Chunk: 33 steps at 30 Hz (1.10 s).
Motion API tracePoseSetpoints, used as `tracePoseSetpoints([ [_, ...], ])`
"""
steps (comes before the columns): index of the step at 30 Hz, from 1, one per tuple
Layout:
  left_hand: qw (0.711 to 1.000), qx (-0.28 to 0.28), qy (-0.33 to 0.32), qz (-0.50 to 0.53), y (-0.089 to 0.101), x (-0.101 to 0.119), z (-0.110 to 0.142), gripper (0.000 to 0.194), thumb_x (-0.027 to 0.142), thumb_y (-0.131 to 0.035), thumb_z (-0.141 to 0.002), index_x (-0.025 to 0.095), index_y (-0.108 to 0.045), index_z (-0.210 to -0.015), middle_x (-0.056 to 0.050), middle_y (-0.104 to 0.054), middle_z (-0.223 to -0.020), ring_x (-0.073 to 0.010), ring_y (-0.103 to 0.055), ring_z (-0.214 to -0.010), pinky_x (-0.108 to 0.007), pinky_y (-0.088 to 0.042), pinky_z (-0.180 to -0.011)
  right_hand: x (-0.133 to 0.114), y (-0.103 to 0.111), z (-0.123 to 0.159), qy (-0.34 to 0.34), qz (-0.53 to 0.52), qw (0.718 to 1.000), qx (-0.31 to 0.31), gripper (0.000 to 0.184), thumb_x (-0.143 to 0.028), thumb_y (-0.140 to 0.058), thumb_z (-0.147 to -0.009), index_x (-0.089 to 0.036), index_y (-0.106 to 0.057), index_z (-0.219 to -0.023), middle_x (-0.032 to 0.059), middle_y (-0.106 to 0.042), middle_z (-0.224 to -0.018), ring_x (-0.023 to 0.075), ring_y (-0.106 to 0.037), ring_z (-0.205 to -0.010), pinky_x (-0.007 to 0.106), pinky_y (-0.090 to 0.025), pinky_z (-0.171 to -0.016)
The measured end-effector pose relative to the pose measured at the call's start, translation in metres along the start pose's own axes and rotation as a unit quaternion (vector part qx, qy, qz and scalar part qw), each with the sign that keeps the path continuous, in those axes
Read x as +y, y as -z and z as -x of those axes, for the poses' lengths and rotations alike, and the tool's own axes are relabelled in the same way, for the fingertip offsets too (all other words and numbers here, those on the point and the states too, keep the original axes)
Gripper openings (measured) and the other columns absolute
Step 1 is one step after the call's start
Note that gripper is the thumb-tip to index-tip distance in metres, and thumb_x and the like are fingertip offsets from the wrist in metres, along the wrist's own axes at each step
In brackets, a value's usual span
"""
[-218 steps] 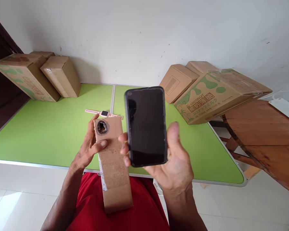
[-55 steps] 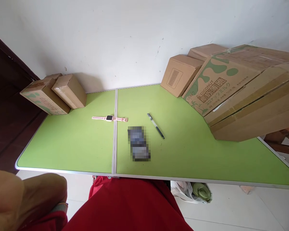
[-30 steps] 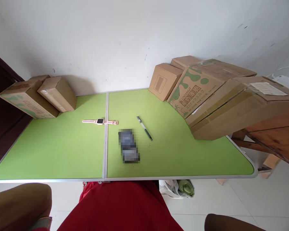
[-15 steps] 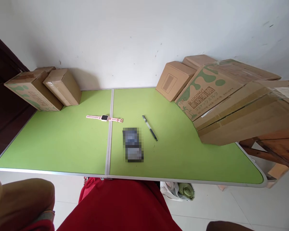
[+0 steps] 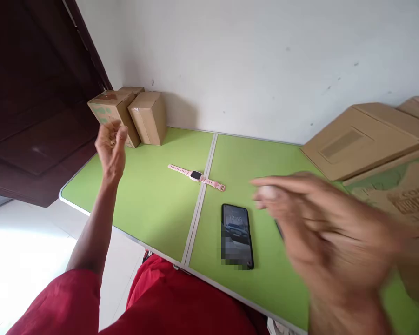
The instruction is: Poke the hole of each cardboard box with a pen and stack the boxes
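My left hand point(image 5: 111, 149) is raised over the table's left end, in front of the cardboard boxes. Its fingers are loosely curled, with the thumb apart, and nothing shows in it. Large and smeared by motion, my right hand point(image 5: 331, 223) hovers over the right side, index finger and thumb stretched forward, holding nothing visible. Nearest to it lies a black phone point(image 5: 236, 232), its lit screen up and partly pixelated. A dark bit of the pen point(image 5: 279, 229) peeks out beside the right thumb; the rest is hidden. A pink-strapped smartwatch point(image 5: 196, 176) lies flat across the table's seam.
The green folding table point(image 5: 153, 186) has a pale metal seam and edge. Cardboard boxes point(image 5: 149, 118) stand at its back left, and larger cartons point(image 5: 366, 135) at the right. A white wall point(image 5: 237, 60) rises behind, with a dark door point(image 5: 38, 93) on the left.
Both hands have come into view, raised above the table. The view has turned left, so things appear shifted right. The phone's screen is now lit; the right hand mostly covers the pen.
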State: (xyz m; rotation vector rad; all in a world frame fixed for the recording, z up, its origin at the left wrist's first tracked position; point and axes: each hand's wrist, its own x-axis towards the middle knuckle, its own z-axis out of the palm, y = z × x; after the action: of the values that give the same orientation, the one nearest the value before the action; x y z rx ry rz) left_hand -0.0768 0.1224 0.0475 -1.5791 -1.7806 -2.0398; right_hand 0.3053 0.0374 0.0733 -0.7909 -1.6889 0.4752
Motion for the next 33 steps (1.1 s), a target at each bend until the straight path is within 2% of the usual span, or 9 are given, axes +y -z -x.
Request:
tracePoseSetpoints([
  [3,0.991,-0.043,0.118,-0.046,-0.026,-0.066,-0.014,0.092,0.091,-0.083,-0.083,0.015,-0.069,-0.134,-0.019,-0.074,-0.124,-0.0356,-0.077,-0.116,-0.052,-0.065,-0.101,0.023,-0.049,-0.024,0.02,-0.033,0.994,-0.103,0.012,-0.016,-0.076,-0.11,-0.023,-0.085,-0.11,-0.0002,-0.084,-0.091,0.0126,-0.075,-0.07,0.022,-0.059,-0.061],
  [6,0.982,-0.069,0.159,-0.076,-0.058,-0.099,-0.031,0.109,0.074,-0.1,-0.076,0.013,-0.058,-0.156,-0.03,-0.063,-0.157,-0.0462,-0.065,-0.148,-0.061,-0.054,-0.124,0.041,-0.078,-0.028,0.002,-0.029,0.985,-0.169,0.013,-0.015,-0.071,-0.112,-0.019,-0.082,-0.107,0.0007,-0.081,-0.088,0.0132,-0.073,-0.07,0.022,-0.058,-0.063],
  [11,0.976,-0.069,0.168,-0.124,-0.107,-0.107,-0.064,0.14,0.056,-0.11,-0.072,0.0,-0.031,-0.173,-0.042,-0.029,-0.181,-0.0558,-0.016,-0.179,-0.069,-0.012,-0.145,0.064,-0.099,-0.018,-0.048,-0.049,0.973,-0.22,0.018,-0.015,-0.065,-0.112,-0.02,-0.079,-0.101,-0.0014,-0.074,-0.082,0.0123,-0.068,-0.067,0.021,-0.054,-0.062],
  [15,0.971,-0.054,0.183,-0.145,-0.128,-0.105,-0.074,0.146,0.054,-0.108,-0.076,-0.002,-0.017,-0.176,-0.044,-0.021,-0.18,-0.0594,-0.007,-0.178,-0.074,-0.007,-0.142,0.077,-0.103,-0.017,-0.088,-0.061,0.968,-0.225,0.019,-0.02,-0.064,-0.113,-0.022,-0.078,-0.1,-0.0012,-0.077,-0.084,0.0129,-0.069,-0.07,0.021,-0.054,-0.064],
  [20,0.965,-0.053,0.204,-0.154,-0.137,-0.1,-0.071,0.149,0.041,-0.102,-0.086,-0.004,0.007,-0.178,-0.047,-0.013,-0.179,-0.0616,-0.014,-0.174,-0.077,-0.015,-0.137,0.088,-0.101,-0.012,-0.124,-0.064,0.964,-0.228,0.023,-0.027,-0.061,-0.115,-0.023,-0.078,-0.101,-0.0002,-0.077,-0.085,0.014,-0.068,-0.072,0.023,-0.053,-0.065],
  [24,0.965,-0.058,0.2,-0.157,-0.134,-0.091,-0.065,0.138,0.041,-0.089,-0.096,-0.001,0.012,-0.179,-0.043,-0.011,-0.183,-0.0612,-0.01,-0.175,-0.074,-0.015,-0.138,0.084,-0.098,0.001,-0.163,-0.082,0.951,-0.25,0.027,-0.033,-0.057,-0.116,-0.023,-0.077,-0.101,0.0016,-0.075,-0.085,0.0165,-0.067,-0.072,0.027,-0.052,-0.064],
  [27,0.968,-0.057,0.184,-0.16,-0.114,-0.08,-0.05,0.142,0.029,-0.096,-0.086,-0.003,0.005,-0.18,-0.042,-0.013,-0.185,-0.059,-0.009,-0.177,-0.069,-0.013,-0.143,0.079,-0.098,0.007,-0.199,-0.113,0.935,-0.27,0.03,-0.04,-0.057,-0.116,-0.023,-0.076,-0.101,0.0029,-0.074,-0.088,0.0178,-0.065,-0.074,0.029,-0.049,-0.063],
  [30,0.969,-0.045,0.175,-0.17,-0.075,-0.066,-0.017,0.153,0.023,-0.102,-0.068,0.002,-0.001,-0.182,-0.04,-0.013,-0.188,-0.0565,-0.008,-0.179,-0.068,-0.011,-0.147,0.079,-0.108,0.008,-0.231,-0.159,0.913,-0.297,0.03,-0.046,-0.06,-0.115,-0.024,-0.077,-0.104,0.005,-0.077,-0.096,0.0198,-0.069,-0.083,0.029,-0.05,-0.065],
  [33,0.968,-0.029,0.164,-0.187,-0.024,-0.046,0.035,0.169,0.044,-0.106,-0.06,0.007,0.004,-0.183,-0.037,0.001,-0.191,-0.0551,0.0,-0.18,-0.07,-0.011,-0.147,0.084,-0.133,0.01,-0.241,-0.196,0.9,-0.305,0.037,-0.055,-0.064,-0.111,-0.023,-0.078,-0.12,0.012,-0.08,-0.119,0.0262,-0.075,-0.105,0.034,-0.059,-0.077],
])
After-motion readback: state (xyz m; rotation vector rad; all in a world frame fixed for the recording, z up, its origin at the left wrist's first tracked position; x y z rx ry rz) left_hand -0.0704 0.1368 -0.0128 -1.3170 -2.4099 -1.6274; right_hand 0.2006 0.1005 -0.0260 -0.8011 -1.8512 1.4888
